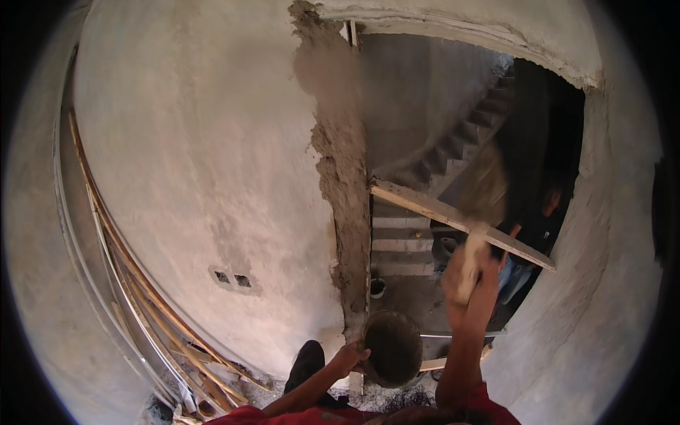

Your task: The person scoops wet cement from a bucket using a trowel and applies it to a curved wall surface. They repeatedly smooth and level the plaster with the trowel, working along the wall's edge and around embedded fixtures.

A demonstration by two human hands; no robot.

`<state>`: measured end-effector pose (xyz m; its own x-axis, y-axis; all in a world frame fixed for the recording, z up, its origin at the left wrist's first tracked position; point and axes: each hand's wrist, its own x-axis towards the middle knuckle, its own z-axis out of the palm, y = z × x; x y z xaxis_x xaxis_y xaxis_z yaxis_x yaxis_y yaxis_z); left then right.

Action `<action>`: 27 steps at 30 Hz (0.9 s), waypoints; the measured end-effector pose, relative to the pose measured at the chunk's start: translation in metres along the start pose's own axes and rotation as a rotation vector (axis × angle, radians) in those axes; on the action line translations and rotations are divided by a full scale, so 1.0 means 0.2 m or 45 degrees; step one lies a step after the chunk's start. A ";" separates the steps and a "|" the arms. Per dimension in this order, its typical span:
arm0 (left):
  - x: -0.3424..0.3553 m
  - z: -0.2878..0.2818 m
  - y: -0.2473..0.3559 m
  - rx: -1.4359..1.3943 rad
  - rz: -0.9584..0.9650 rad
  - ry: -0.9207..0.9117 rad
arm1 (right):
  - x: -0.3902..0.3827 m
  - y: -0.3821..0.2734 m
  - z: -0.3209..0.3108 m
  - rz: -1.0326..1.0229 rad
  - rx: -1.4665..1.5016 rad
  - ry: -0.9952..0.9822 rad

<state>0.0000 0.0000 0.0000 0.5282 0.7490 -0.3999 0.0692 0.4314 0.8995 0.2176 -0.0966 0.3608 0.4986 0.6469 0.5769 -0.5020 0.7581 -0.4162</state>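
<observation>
My left hand grips the side of a round dark bucket near the lower middle, its inside dark. My right hand is raised in front of the doorway, closed on a pale, motion-blurred tool, possibly wooden, with a brownish smear above it. A wooden board slants across the opening, partly behind that tool. Left of the opening runs a rough, brown strip of mortar along the wall edge.
Long planks and strips lean at the left. A plastered wall has two socket holes. Concrete stairs and a small bucket show through the opening, with another person at right. My dark shoe is below.
</observation>
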 end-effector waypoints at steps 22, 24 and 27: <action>-0.14 -0.04 0.08 0.463 0.053 0.044 | 0.53 0.86 0.27 -0.741 -1.241 -0.405; -0.17 -0.17 -0.02 0.313 -0.042 0.164 | -0.08 1.12 -0.04 -0.366 -1.150 -0.467; -0.18 -0.12 -0.03 0.190 -0.010 0.041 | -0.70 1.04 -0.54 -0.014 -1.287 -0.343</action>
<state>-0.0404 -0.0173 0.0044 0.5001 0.7626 -0.4103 0.1995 0.3596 0.9115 0.1199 -0.0201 0.1168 0.2633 0.6941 0.6700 0.3881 0.5596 -0.7323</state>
